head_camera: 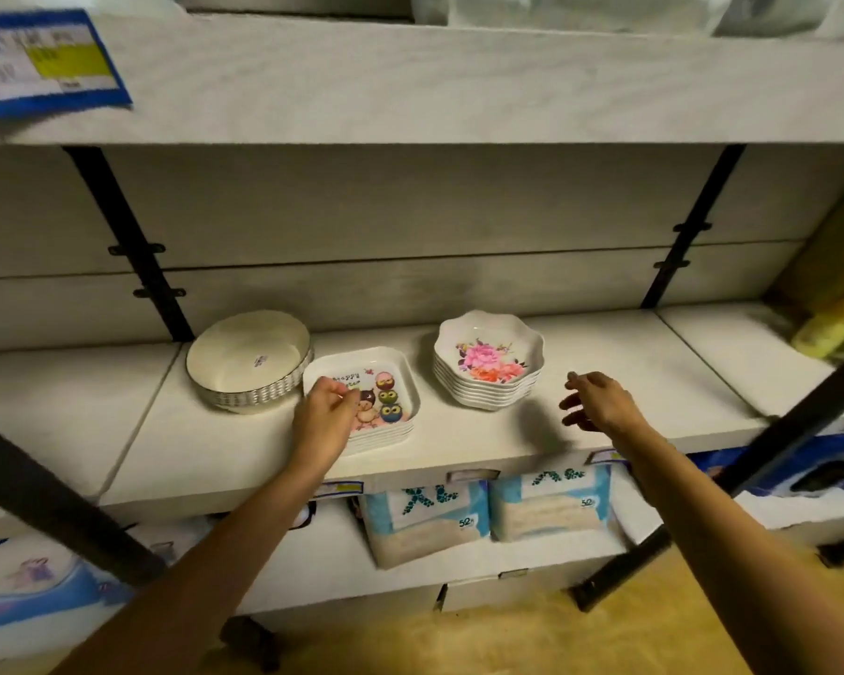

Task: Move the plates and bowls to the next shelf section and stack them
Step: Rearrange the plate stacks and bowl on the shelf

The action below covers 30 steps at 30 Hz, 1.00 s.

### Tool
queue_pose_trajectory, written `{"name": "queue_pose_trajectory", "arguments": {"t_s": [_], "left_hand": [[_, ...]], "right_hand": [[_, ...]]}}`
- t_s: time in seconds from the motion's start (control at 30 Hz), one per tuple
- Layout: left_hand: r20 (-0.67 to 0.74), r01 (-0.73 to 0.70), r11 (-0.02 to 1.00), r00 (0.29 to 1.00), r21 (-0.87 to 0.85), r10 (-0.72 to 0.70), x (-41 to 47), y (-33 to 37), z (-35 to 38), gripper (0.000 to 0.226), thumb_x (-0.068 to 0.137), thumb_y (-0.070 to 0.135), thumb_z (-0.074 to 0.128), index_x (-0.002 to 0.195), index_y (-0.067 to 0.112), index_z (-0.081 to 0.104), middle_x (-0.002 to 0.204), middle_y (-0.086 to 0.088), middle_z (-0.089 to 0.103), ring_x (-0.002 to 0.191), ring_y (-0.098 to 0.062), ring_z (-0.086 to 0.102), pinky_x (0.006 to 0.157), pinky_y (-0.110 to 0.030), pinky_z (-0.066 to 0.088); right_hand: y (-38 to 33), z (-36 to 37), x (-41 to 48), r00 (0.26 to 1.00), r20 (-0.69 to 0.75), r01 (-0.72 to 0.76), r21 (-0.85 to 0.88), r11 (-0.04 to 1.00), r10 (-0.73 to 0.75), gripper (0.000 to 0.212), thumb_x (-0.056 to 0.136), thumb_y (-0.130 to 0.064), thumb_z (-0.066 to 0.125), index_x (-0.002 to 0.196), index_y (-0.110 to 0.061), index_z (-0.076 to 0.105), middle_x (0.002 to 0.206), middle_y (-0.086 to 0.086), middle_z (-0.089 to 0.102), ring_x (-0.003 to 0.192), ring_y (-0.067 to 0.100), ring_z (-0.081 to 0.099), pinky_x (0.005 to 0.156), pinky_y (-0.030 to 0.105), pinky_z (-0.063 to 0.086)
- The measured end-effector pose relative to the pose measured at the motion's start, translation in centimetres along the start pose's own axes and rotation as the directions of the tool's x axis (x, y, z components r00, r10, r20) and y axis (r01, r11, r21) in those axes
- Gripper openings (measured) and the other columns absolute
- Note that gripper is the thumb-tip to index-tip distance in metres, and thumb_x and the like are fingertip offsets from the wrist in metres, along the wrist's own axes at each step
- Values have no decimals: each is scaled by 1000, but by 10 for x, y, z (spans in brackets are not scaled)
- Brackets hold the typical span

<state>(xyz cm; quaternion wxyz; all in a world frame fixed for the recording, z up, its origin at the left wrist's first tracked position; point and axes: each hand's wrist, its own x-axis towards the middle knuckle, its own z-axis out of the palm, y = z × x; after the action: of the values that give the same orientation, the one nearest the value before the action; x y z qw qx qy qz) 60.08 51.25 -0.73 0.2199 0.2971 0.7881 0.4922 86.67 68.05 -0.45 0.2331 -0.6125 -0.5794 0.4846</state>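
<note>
Three stacks of tableware on one pale shelf board [205, 445], places below given from the stack of square plates [391, 377] at mid-board.

Behind the square plates, a grey back panel with two black slanted uprights [132, 246], one off to each side. Above, an upper shelf [459, 80] carrying a blue and yellow price tag [45, 60] at far left. Below, under the board's front edge, two blue and white soft packs [425, 518]. Far right and farther back, a yellow package [829, 328]. Nearer than the square plates, blurred dark bars [800, 421] cutting across both lower corners of the view.

All stacks mouth-up. Square plates printed with cartoon owls and lettering, print upright toward the viewer, sides slightly askew to the board's front edge; no long axis, being square. Just left and a little farther back, round bowls [249, 365], white with a dark rim line, rim close against the square plates' far-left corner. Right, past a strip of bare board, scalloped bowls [488, 362] nested several deep, pink flowers inside the top one.

Left hand [322, 411] over the near-left edge of the square plates, fingers curled above the top rim; cannot tell whether pinching or merely touching. Right hand [600, 401] well right, beyond the scalloped bowls, in the air, fingers loosely spread, holding nothing.
</note>
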Motion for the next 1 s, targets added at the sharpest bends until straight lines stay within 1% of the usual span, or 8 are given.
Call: {"name": "queue_pose_trajectory", "arguments": {"t_s": [0.07, 0.13, 0.23, 0.4, 0.53, 0.6, 0.8, 1.0], "left_hand": [[157, 94, 988, 985, -126, -74, -1, 21, 30, 14, 90, 21, 54, 96, 9, 52, 84, -9, 59, 50, -10, 55, 49, -20, 44], [330, 245, 955, 927, -170, -179, 0, 43, 60, 27, 91, 28, 53, 108, 9, 49, 94, -9, 57, 67, -16, 59, 61, -23, 49], [430, 366, 910, 866, -195, -256, 2, 65, 97, 47, 91, 36, 51, 128, 8, 41, 105, -1, 55, 96, -24, 58, 78, -25, 50], [489, 519, 800, 804, -300, -338, 10, 72, 131, 43, 97, 33, 40, 135, 14, 38, 131, -7, 54, 121, -25, 52, 103, -35, 38], [446, 502, 810, 826, -304, -344, 16, 67, 139, 37, 98, 23, 36, 135, 17, 34, 137, -11, 50, 116, -28, 54, 100, -41, 41], [427, 475, 826, 843, -304, -328, 19, 63, 140, 38, 97, 16, 35, 135, 17, 32, 137, -11, 50, 109, -25, 54, 94, -38, 45], [420, 453, 836, 854, -310, -307, 18, 63, 139, 41, 96, 10, 33, 136, 16, 33, 135, -11, 52, 120, -27, 53, 88, -39, 47], [397, 366, 850, 894, -379, -208, 5, 83, 94, 31, 94, 8, 39, 124, 11, 41, 123, -12, 57, 106, -27, 58, 84, -39, 51]], "right_hand": [[-4, -12, 18, 997, 68, -36, 88, 995, 30, 45, 95, -36, 42, 125, -2, 46, 104, 16, 58, 65, 25, 63, 54, 27, 48], [-11, -16, 31, 984, 173, -67, 136, 988, 43, 53, 94, -41, 44, 133, -6, 36, 120, 18, 51, 79, 29, 63, 62, 31, 53], [-21, -14, 45, 950, 310, -79, 130, 988, 35, 63, 92, -45, 46, 142, -13, 25, 141, 18, 37, 94, 33, 59, 69, 32, 54], [-23, 1, 58, 890, 445, -175, 142, 974, 95, 64, 94, -41, 45, 147, -20, 15, 143, 13, 36, 75, 26, 61, 48, 30, 55], [-19, 10, 69, 855, 511, -190, 154, 970, 87, 47, 96, -30, 44, 138, -13, 29, 101, 5, 54, 78, 31, 62, 55, 35, 59], [-19, 15, 73, 865, 497, -159, 146, 976, 67, 42, 96, -28, 44, 133, -12, 33, 95, 4, 56, 79, 28, 63, 56, 35, 59], [-17, 20, 71, 920, 392, -98, 159, 982, 28, 37, 99, -20, 37, 133, -8, 38, 118, 18, 59, 84, 24, 62, 51, 31, 59], [-37, 13, 39, 932, 335, 88, 158, 983, -138, 41, 90, -26, 45, 129, -14, 42, 123, 19, 58, 100, 33, 64, 68, 39, 60]]}}
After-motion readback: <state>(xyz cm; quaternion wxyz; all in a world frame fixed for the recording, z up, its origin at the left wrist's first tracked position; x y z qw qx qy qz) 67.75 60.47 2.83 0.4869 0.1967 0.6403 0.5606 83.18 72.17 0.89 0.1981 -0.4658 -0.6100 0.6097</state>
